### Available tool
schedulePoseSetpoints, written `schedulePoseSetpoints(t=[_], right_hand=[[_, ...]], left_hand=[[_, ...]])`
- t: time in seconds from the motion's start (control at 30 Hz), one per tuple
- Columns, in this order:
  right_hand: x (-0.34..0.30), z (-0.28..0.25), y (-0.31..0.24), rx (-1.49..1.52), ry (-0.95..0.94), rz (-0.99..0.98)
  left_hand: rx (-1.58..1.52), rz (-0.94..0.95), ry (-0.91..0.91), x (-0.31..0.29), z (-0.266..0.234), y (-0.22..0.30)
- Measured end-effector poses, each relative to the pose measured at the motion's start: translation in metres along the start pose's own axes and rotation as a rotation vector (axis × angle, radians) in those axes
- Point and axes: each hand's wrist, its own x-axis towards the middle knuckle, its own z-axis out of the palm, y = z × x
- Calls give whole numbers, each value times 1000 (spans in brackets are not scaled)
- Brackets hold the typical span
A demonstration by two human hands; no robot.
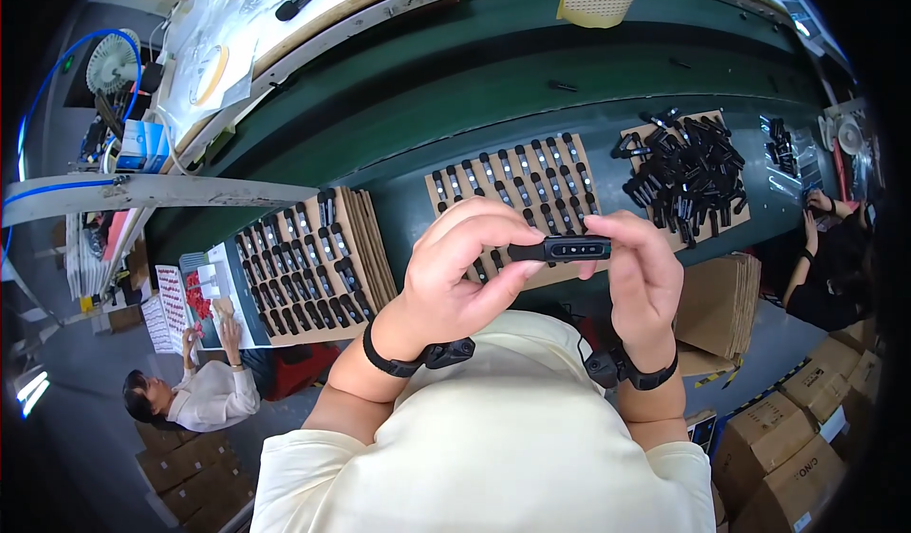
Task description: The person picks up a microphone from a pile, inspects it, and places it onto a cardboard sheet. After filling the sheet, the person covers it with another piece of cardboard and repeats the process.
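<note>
Firstly, at left, I note stacked brown cardboard sheets (368, 239) bearing rows of small black oblong units (306, 254). My left hand (460, 267) pinches, thumb against fingers, the left end of a glossy black elongated device (576, 248), held level before my chest. My right hand (645, 281) clamps its right end. Farther right lies a jumbled heap of black pieces (697, 174).

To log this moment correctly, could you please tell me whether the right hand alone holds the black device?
No, the left hand grips one end of the black device and the right hand the other.
</note>
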Motion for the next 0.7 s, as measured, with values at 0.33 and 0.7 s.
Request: schedulePoseSetpoints(t=[0.33, 0.7], right_hand=[[-4, -6, -2, -257, -152, -219], [3, -8, 0, -266, -165, -267]], left_hand=[[57, 65, -103, 4, -4, 10], [106, 151, -112, 8, -4, 4]])
